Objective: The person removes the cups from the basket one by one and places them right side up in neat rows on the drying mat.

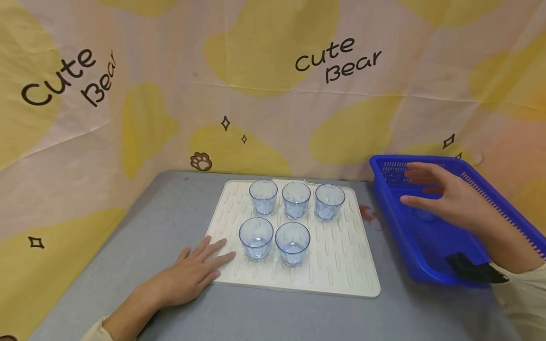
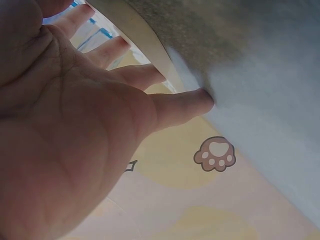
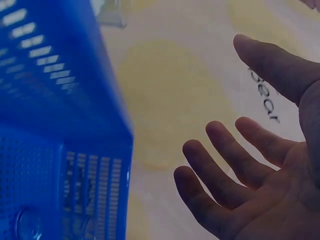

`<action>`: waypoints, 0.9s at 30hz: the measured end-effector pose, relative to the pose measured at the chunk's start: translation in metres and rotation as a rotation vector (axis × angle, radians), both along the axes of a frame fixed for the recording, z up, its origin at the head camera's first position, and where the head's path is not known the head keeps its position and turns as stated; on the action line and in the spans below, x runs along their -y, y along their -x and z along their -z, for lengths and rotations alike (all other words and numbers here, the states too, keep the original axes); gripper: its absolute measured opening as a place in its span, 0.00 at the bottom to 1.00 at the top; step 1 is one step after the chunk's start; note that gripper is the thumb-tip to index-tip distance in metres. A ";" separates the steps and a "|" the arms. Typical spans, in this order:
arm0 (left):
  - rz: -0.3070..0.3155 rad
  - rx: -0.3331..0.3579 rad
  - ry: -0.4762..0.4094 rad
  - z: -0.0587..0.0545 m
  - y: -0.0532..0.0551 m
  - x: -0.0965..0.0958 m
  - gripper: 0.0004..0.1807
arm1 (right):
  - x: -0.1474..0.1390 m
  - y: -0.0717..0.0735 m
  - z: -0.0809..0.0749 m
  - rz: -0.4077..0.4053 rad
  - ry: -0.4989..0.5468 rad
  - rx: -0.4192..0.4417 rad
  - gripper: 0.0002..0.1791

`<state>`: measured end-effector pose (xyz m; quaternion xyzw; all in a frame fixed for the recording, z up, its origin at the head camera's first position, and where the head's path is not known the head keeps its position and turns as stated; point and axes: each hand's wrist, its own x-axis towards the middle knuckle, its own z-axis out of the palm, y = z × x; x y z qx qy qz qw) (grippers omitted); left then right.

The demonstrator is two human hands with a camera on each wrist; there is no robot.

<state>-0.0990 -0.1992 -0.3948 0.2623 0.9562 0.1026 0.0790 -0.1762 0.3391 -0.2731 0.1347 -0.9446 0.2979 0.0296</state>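
Observation:
Several clear bluish glasses stand upright on a white ridged drying mat (image 1: 341,265), with three in the back row, such as the middle back glass (image 1: 296,201), and two in front, such as the left front glass (image 1: 256,239). My left hand (image 1: 187,279) rests with spread fingers on the mat's left edge, beside the left front glass. Over the blue plastic basket (image 1: 396,232) hovers my right hand (image 1: 452,201), fingers apart and nothing held. Inside the basket, a glass (image 3: 28,225) shows in the right wrist view; in the head view the right hand partly hides it.
A grey table (image 1: 141,227) carries the mat and, on its right, the basket. Behind them hangs a patterned cloth (image 1: 264,113) with yellow patches and lettering. A reddish mark (image 1: 368,213) lies on the tabletop between mat and basket.

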 end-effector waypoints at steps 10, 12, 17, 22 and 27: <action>-0.012 0.014 0.000 0.001 0.000 0.000 0.28 | -0.035 0.013 0.016 0.010 0.003 0.028 0.43; -0.016 0.022 0.001 0.000 0.000 0.000 0.28 | -0.041 0.016 0.020 0.020 0.012 0.033 0.43; -0.020 0.037 -0.003 -0.002 -0.001 -0.001 0.28 | -0.055 0.024 0.029 0.053 0.028 0.058 0.44; -0.022 0.041 -0.012 -0.003 -0.001 -0.002 0.27 | -0.066 0.032 0.037 0.067 0.026 0.096 0.47; -0.035 0.057 -0.016 -0.004 -0.001 -0.002 0.27 | -0.075 0.035 0.042 0.114 -0.012 0.121 0.49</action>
